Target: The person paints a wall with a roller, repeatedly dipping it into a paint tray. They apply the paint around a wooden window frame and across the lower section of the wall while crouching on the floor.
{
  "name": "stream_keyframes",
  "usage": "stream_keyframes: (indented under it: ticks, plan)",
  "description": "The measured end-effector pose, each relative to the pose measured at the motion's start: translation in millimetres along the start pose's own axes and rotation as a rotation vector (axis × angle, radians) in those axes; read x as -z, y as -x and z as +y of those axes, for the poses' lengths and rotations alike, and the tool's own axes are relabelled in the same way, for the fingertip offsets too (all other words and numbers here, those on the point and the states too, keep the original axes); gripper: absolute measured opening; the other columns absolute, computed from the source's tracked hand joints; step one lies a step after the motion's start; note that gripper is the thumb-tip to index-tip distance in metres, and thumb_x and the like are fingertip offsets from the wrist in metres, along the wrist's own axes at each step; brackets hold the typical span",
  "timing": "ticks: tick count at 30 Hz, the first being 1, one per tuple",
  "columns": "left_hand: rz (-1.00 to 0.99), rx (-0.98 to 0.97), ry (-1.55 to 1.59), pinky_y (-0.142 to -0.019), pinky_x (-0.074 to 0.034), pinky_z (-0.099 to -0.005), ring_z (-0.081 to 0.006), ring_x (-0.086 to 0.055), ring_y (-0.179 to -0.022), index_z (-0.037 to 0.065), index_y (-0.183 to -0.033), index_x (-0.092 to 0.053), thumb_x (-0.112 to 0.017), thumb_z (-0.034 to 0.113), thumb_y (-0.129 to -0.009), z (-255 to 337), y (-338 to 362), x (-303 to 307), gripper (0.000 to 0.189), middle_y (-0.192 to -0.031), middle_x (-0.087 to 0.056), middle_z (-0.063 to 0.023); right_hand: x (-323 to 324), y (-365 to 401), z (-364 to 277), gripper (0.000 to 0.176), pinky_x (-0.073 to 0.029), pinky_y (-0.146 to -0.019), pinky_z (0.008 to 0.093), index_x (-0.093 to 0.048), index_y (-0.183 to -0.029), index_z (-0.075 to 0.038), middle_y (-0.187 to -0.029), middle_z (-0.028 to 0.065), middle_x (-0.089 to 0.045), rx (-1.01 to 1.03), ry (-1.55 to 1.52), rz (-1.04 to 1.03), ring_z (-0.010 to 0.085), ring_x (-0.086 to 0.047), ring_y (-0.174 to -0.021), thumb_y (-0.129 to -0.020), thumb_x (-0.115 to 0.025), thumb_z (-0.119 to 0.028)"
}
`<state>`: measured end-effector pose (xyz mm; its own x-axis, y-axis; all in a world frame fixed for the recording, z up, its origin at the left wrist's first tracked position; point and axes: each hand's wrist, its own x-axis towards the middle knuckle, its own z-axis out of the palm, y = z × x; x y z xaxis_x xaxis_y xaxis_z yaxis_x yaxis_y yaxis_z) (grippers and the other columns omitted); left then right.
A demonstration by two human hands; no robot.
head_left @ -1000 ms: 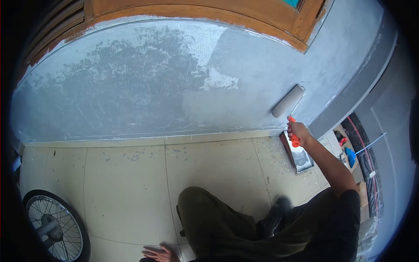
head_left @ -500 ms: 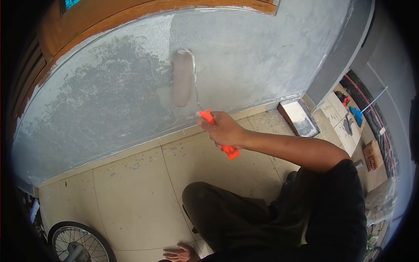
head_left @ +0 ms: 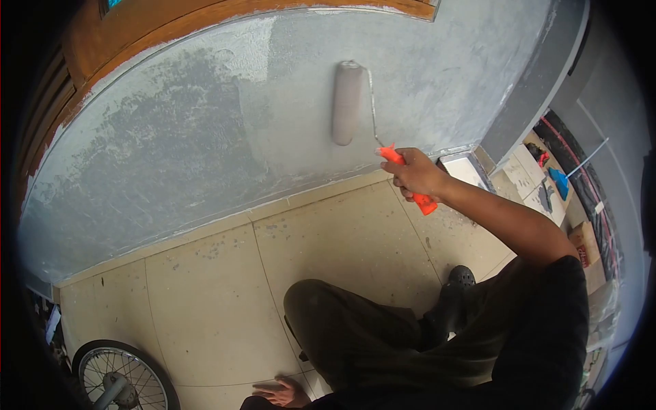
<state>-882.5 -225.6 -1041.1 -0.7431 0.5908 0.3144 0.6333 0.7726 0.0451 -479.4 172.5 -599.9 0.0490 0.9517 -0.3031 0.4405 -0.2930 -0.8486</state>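
Note:
My right hand (head_left: 415, 174) is wrapped round the orange handle of a paint roller (head_left: 347, 104). The roller's long sleeve stands nearly upright against the grey wall (head_left: 301, 130), right of a darker, patchy area. My left hand (head_left: 282, 393) lies on the tiled floor (head_left: 205, 301) at the bottom, its fingers spread and holding nothing. Behind my right forearm, a paint tray (head_left: 466, 169) with white paint sits by the wall's foot, partly hidden.
A spoked wheel (head_left: 123, 379) is at the lower left. My bent knee and a dark clog (head_left: 461, 277) are on the floor. At the right lie a blue item (head_left: 559, 183) and a cardboard box (head_left: 585, 244). Wooden framing (head_left: 164, 24) borders the wall above.
My right hand and the roller have moved right and slightly up along the wall. My forearm now covers part of the paint tray. The clog shows more fully.

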Motion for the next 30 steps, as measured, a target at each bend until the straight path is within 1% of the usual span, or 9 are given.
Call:
stream_keyframes:
  ticks: [3, 5, 10, 13, 16, 20, 23, 27, 30]
  plan:
    - [-0.023, -0.047, 0.016, -0.112, -0.029, -0.0618, -0.0432, -0.025, -0.147, 0.007, -0.158, -0.025, -0.034, 0.061, -0.099, -8, 6, -8, 0.080, -0.159, -0.026, -0.0278, 56, -17, 40, 0.027, -0.044, -0.042, 0.0324, -0.057, -0.106, 0.002, -0.069, 0.0051, -0.053, -0.078, 0.164, 0.236, 0.0142, -0.051, -0.048, -0.099, -0.058, -0.024]
    - [-0.026, -0.089, 0.025, -0.112, -0.030, -0.0618, -0.0436, -0.025, -0.147, 0.007, -0.158, -0.025, -0.034, 0.060, -0.100, -5, 3, -6, 0.080, -0.159, -0.026, -0.0282, 82, -28, 54, 0.028, -0.046, -0.043, 0.0342, -0.057, -0.100, 0.001, -0.067, 0.0049, -0.052, -0.143, 0.011, 0.326, 0.0154, -0.051, -0.048, -0.099, -0.058, -0.026]
    - [-0.016, -0.133, 0.046, -0.112, -0.030, -0.0616, -0.0446, -0.025, -0.147, 0.006, -0.158, -0.024, -0.035, 0.058, -0.100, -10, 4, -24, 0.079, -0.159, -0.025, -0.0292, 69, -49, 66, 0.035, -0.050, -0.045, 0.0367, -0.056, -0.095, 0.007, -0.066, 0.0117, -0.059, -0.097, 0.203, 0.461, 0.0202, -0.060, -0.049, -0.100, -0.053, -0.027]
    - [-0.024, -0.131, 0.018, -0.111, -0.031, -0.0615, -0.0451, -0.025, -0.147, 0.005, -0.158, -0.024, -0.036, 0.057, -0.100, -9, 8, -6, 0.078, -0.158, -0.025, -0.0299, 22, -28, 42, 0.034, -0.052, -0.047, 0.0362, -0.055, -0.094, 0.009, -0.065, 0.0119, -0.059, 0.008, 0.305, 0.369, 0.0213, -0.061, -0.049, -0.101, -0.052, -0.025]
    - [-0.061, -0.132, -0.019, -0.111, -0.031, -0.0614, -0.0457, -0.025, -0.147, 0.005, -0.158, -0.024, -0.036, 0.056, -0.100, -16, 7, -7, 0.078, -0.158, -0.025, -0.0305, -22, -9, 13, 0.032, -0.051, -0.047, 0.0356, -0.053, -0.090, 0.008, -0.062, 0.0121, -0.058, 0.111, 0.337, 0.125, 0.0213, -0.059, -0.047, -0.103, -0.047, -0.022]
    - [-0.105, -0.155, -0.039, -0.111, -0.032, -0.0612, -0.0464, -0.025, -0.147, 0.004, -0.157, -0.024, -0.037, 0.055, -0.100, -13, 9, -10, 0.077, -0.158, -0.024, -0.0313, -73, -16, -24, 0.038, -0.049, -0.048, 0.0395, -0.048, -0.073, 0.003, -0.059, 0.0129, -0.055, 0.319, 0.314, -0.093, 0.0227, -0.055, -0.046, -0.102, -0.048, -0.022]
    - [-0.121, -0.178, -0.042, -0.111, -0.033, -0.0611, -0.0470, -0.025, -0.147, 0.004, -0.157, -0.024, -0.038, 0.054, -0.101, -13, 7, -14, 0.077, -0.158, -0.024, -0.0319, -106, -23, -43, 0.040, -0.050, -0.049, 0.0400, -0.047, -0.069, 0.002, -0.058, 0.0133, -0.055, 0.304, 0.299, -0.134, 0.0228, -0.055, -0.046, -0.101, -0.049, -0.022]
    - [-0.171, -0.163, -0.049, -0.111, -0.033, -0.0610, -0.0478, -0.025, -0.147, 0.003, -0.157, -0.024, -0.038, 0.052, -0.101, -16, 9, -11, 0.076, -0.158, -0.024, -0.0327, -91, -32, -41, 0.038, -0.049, -0.048, 0.0399, -0.047, -0.070, 0.003, -0.059, 0.0137, -0.055, 0.338, 0.370, -0.169, 0.0229, -0.056, -0.046, -0.100, -0.050, -0.021]
    - [-0.207, -0.122, -0.035, -0.111, -0.034, -0.0608, -0.0483, -0.025, -0.146, 0.002, -0.157, -0.024, -0.039, 0.051, -0.101, 0, 2, 14, 0.076, -0.158, -0.023, -0.0333, -55, -30, -20, 0.037, -0.048, -0.046, 0.0394, -0.049, -0.074, 0.003, -0.056, 0.0119, -0.053, 0.316, 0.406, -0.073, 0.0227, -0.056, -0.044, -0.101, -0.050, -0.021]
